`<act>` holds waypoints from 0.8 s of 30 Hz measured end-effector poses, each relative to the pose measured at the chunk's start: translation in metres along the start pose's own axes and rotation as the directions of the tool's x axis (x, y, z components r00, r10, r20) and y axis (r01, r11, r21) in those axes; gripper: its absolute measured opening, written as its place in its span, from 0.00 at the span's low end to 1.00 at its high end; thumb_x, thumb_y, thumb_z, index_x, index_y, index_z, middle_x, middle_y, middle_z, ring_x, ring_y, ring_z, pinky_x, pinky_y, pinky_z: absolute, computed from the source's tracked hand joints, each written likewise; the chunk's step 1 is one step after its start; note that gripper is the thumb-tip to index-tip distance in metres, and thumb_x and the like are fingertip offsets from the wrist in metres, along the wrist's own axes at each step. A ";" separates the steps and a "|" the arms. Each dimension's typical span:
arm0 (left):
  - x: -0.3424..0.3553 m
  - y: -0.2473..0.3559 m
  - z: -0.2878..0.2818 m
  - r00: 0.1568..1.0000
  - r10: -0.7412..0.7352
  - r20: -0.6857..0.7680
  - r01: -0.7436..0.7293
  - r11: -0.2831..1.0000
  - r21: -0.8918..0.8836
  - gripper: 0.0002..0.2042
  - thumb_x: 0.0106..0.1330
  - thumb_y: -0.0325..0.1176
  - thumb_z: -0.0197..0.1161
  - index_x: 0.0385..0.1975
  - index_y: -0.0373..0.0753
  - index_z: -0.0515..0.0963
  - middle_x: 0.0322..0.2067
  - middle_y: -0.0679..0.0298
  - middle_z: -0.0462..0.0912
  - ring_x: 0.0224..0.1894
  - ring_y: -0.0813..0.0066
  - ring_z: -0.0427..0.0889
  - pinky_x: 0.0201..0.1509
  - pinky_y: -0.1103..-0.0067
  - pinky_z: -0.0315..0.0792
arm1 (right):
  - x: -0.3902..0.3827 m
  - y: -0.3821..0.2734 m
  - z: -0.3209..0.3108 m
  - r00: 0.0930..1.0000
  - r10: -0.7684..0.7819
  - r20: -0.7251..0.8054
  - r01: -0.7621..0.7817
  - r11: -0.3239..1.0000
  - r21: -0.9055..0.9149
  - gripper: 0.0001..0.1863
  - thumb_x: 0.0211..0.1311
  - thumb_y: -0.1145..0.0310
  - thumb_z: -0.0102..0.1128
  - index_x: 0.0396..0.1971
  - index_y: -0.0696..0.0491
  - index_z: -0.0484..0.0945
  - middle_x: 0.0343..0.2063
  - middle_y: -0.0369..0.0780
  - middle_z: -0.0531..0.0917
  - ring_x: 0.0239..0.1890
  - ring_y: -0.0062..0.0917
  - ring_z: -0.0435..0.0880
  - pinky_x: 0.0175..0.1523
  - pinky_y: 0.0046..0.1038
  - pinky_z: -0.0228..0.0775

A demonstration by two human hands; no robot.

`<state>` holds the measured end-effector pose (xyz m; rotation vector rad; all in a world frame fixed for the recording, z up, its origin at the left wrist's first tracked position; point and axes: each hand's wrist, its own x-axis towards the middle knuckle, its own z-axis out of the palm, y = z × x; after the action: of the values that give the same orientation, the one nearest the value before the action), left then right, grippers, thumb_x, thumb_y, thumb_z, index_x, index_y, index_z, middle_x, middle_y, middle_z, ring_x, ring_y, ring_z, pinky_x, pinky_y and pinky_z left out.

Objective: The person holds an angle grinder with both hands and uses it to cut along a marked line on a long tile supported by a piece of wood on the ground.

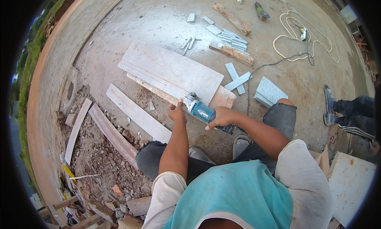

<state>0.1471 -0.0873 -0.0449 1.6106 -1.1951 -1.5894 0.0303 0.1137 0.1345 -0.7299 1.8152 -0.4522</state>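
Observation:
My right hand (223, 117) is wrapped round the rear of a teal angle grinder (201, 111), whose cable trails off to the right. The grinder's metal head and disc lie at the near edge of a large grey tile (170, 66). Lines run along the tile, and a narrow strip borders its near side. Just left of the grinder's head is my left hand (177, 112), fingers curled and thumb up by the tile edge; what they grip is hidden. Under the tile, a long pale support (152, 89) and a stone block (223, 97) show.
Long cut strips (137, 112) lie on rubble at left. Further off are small cut pieces (234, 40), a stacked pair of tiles (270, 91), crossed strips (237, 79), a green grinder (261, 11) and a coiled cord (291, 34). Another person's legs (353, 112) stand at right.

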 end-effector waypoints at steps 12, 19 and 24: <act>-0.009 0.010 0.001 1.000 -0.022 -0.002 0.022 1.000 0.012 0.34 0.51 0.34 0.79 0.54 0.24 0.68 0.49 0.50 0.76 0.49 0.63 0.77 0.53 0.72 0.73 | 0.004 0.011 0.005 1.000 0.002 -0.011 -0.002 1.000 -0.019 0.40 0.33 0.43 0.76 0.35 0.67 0.81 0.36 0.56 0.84 0.39 0.42 0.85 0.46 0.34 0.74; -0.007 0.007 0.002 1.000 0.000 -0.015 0.000 1.000 -0.006 0.32 0.52 0.33 0.78 0.52 0.23 0.69 0.46 0.51 0.78 0.46 0.65 0.79 0.50 0.72 0.74 | 0.001 0.015 0.007 1.000 0.010 -0.019 -0.010 1.000 -0.018 0.40 0.33 0.43 0.76 0.35 0.68 0.80 0.36 0.56 0.84 0.38 0.42 0.85 0.45 0.34 0.74; -0.011 0.012 0.003 1.000 0.006 -0.009 -0.006 1.000 -0.031 0.30 0.53 0.31 0.77 0.52 0.24 0.69 0.45 0.52 0.79 0.44 0.65 0.80 0.48 0.73 0.76 | -0.005 0.015 0.006 1.000 0.005 -0.011 -0.005 1.000 -0.003 0.40 0.33 0.43 0.76 0.35 0.68 0.80 0.36 0.56 0.84 0.39 0.41 0.85 0.45 0.33 0.74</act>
<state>0.1429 -0.0821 -0.0297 1.5915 -1.1644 -1.5880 0.0331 0.1289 0.1265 -0.7259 1.8277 -0.4509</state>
